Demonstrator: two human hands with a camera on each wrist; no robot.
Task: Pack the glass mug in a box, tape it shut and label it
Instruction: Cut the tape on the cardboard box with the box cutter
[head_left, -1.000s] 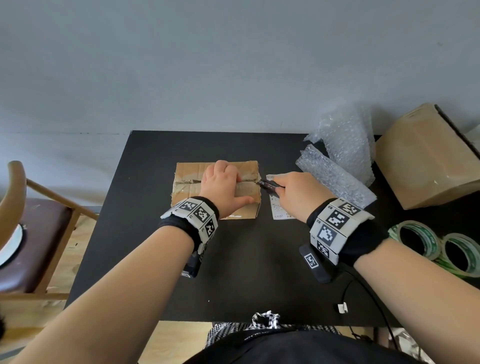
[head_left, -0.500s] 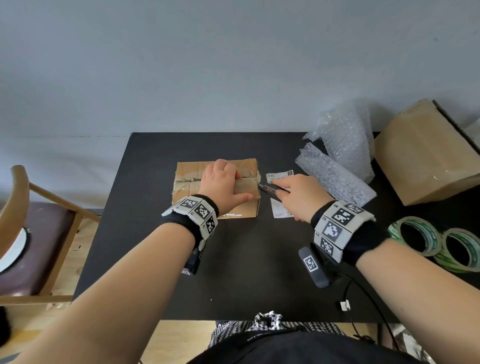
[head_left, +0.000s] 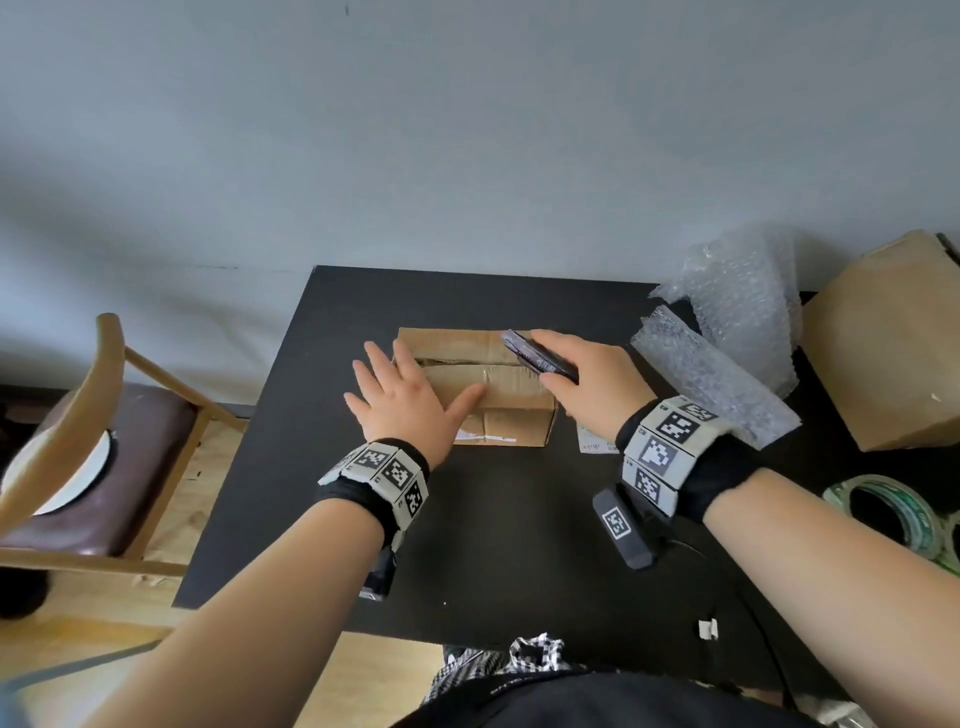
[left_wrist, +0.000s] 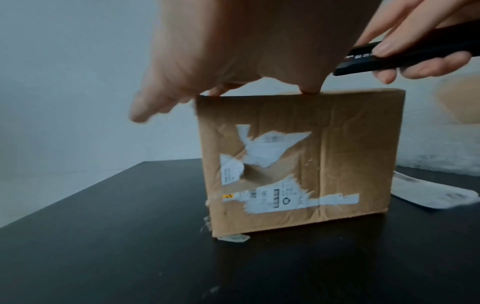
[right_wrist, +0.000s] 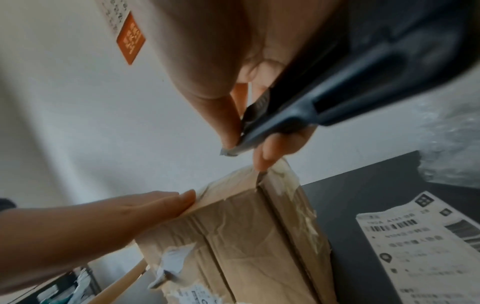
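A small worn cardboard box (head_left: 498, 384) with torn label remnants stands on the black table (head_left: 493, 519); its top flaps lie down with old tape along the seam. My left hand (head_left: 400, 395) hovers over its left side with fingers spread, and the thumb touches the top front edge of the box (left_wrist: 337, 154). My right hand (head_left: 587, 384) grips a black utility knife (head_left: 540, 356) above the box's right top corner, where one fingertip touches the flap of the box (right_wrist: 246, 226). The knife (right_wrist: 337, 92) points toward the far left. No glass mug is visible.
A printed shipping label (head_left: 597, 441) lies just right of the box. Bubble wrap sheets (head_left: 717, 364) and a larger cardboard box (head_left: 883, 338) sit at the right. Green tape rolls (head_left: 893, 509) are at the right edge. A wooden chair (head_left: 104, 441) stands left of the table.
My left hand lifted from pressing the box top and spread its fingers, shifting left. My right hand carried the knife from the box's right side up over its top right corner.
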